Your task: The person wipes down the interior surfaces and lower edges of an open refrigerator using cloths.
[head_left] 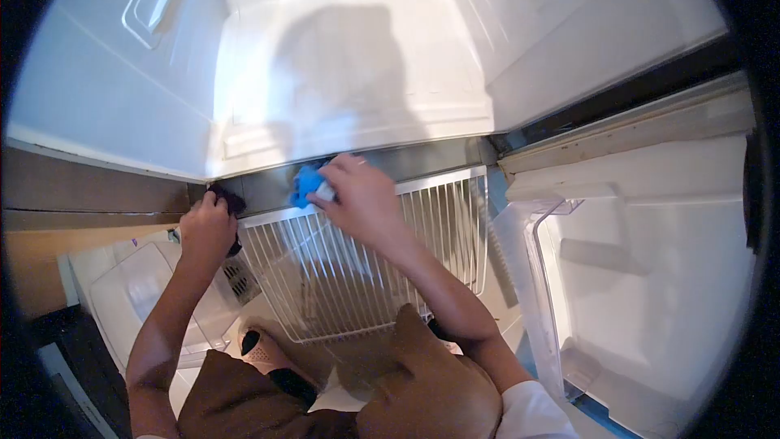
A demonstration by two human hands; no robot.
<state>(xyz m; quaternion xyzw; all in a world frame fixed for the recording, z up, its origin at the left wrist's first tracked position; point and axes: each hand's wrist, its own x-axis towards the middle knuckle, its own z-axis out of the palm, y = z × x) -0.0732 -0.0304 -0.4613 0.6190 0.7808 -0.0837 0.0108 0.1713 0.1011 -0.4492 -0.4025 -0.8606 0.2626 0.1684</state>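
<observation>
My right hand [361,199] is closed around a bright blue cloth [307,185], with a whitish bit showing by the fingertips. The cloth is against the grey metal front strip [431,161] below the opening of a white refrigerator interior [341,73]. At the left end of that strip, my left hand [209,226] has its fingers bent together by a dark, soft-looking item [229,200]. What this item is, and how far the fingers wrap it, is hard to make out.
A white wire shelf [349,329] leans below the strip, in front of my legs. On the right, the open refrigerator door [650,195] carries a clear bin [532,276]. Clear plastic drawers [134,276] sit at lower left, near a wooden panel [36,264].
</observation>
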